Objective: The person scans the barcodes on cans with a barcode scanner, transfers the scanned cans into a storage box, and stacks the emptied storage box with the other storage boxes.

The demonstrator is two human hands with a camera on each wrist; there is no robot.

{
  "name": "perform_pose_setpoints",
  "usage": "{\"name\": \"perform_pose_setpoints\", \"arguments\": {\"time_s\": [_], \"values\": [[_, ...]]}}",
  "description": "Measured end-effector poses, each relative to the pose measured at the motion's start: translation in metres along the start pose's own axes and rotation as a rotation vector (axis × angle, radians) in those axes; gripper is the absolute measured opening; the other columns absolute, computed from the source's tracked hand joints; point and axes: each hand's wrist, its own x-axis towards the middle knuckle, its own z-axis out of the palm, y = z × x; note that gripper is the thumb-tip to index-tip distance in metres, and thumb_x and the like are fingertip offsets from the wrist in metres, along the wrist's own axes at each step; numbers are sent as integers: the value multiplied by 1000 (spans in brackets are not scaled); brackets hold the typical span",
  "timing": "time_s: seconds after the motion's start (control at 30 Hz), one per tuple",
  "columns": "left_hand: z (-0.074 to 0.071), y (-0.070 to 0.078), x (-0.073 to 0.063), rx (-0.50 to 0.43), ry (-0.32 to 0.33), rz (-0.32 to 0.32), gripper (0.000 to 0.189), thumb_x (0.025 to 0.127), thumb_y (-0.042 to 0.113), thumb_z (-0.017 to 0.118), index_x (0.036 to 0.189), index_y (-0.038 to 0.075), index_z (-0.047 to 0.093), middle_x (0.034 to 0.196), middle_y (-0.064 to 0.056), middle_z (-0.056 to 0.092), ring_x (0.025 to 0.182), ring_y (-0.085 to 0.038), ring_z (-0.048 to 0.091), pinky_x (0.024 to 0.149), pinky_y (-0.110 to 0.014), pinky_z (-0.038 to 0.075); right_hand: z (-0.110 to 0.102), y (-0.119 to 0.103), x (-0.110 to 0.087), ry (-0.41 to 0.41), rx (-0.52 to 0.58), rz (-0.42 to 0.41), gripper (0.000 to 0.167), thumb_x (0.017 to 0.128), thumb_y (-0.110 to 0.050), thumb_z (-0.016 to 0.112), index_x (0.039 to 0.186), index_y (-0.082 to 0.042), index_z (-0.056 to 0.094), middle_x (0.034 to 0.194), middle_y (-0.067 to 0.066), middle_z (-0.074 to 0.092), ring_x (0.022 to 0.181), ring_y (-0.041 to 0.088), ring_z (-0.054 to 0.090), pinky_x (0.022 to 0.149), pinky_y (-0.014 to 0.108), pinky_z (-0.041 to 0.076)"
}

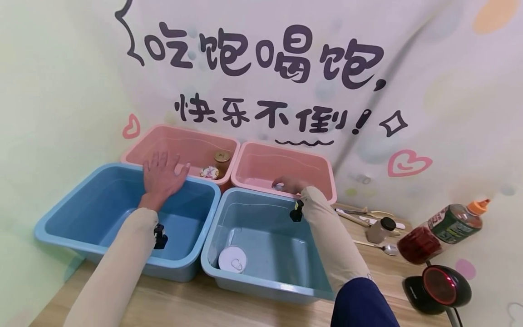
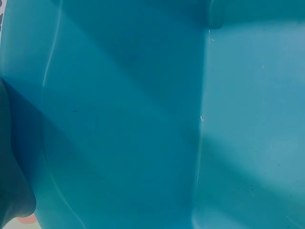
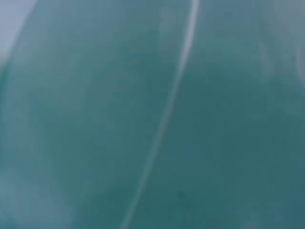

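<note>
My left hand (image 1: 163,176) lies palm down with fingers spread, over the rim where the left blue bin (image 1: 69,247) meets the left pink bin (image 1: 180,136). A bit of that hand (image 2: 14,186) shows at the left edge of the left wrist view. My right hand (image 1: 291,185) reaches down into the right pink bin (image 1: 286,152), fingers curled about a small whitish object (image 1: 279,186), mostly hidden. Beneath the right forearm stands the right blue bin (image 1: 265,288), holding a white-lidded pull-tab can (image 1: 232,259). The right wrist view shows only blurred bin wall.
In the left pink bin stand a gold-topped can (image 1: 222,157) and a can with a patterned lid (image 1: 209,172). To the right are tongs (image 1: 380,214), a spoon (image 1: 389,249), a black-capped jar (image 1: 381,230), a red sauce bottle (image 1: 443,231) and a black device (image 1: 439,286).
</note>
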Motion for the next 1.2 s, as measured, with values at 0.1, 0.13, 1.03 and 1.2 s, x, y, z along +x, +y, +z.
{"name": "perform_pose_setpoints", "arguments": {"time_s": [0.1, 0.13, 1.03, 1.2], "values": [[0, 0, -1, -2, 7, 1, 73, 99, 56, 37, 156, 10, 33, 166, -21, 16, 153, -47, 9, 121, -68, 2, 1, -1, 1, -3, 10, 7, 36, 103, -5, 45, 136, -7, 59, 150, 19, 47, 130, 35, 44, 112, 51, 38], [0, 0, -1, -3, 9, 2, 73, 99, 56, 37, 156, 10, 33, 166, -21, 16, 153, -47, 10, 121, -68, 2, 2, 0, 2, -2, 9, 6, 36, 103, -5, 45, 136, -7, 59, 150, 19, 47, 130, 35, 44, 112, 51, 37], [2, -1, 2, -5, 11, 5, 72, 100, 55, 37, 155, 9, 34, 165, -23, 18, 153, -47, 9, 120, -68, 2, -10, 2, -5, -57, 208, 161, 66, 99, -33, 59, 157, -18, 31, 161, 12, 31, 132, 33, 46, 107, 50, 46], [2, 0, 2, 5, -1, 3, 72, 100, 55, 35, 155, 9, 33, 165, -23, 17, 152, -48, 10, 120, -69, 3, -19, 2, -6, 92, 100, 40, 77, 89, -40, 72, 155, -18, 37, 157, 8, 40, 113, 25, 54, 91, 40, 50]]}}
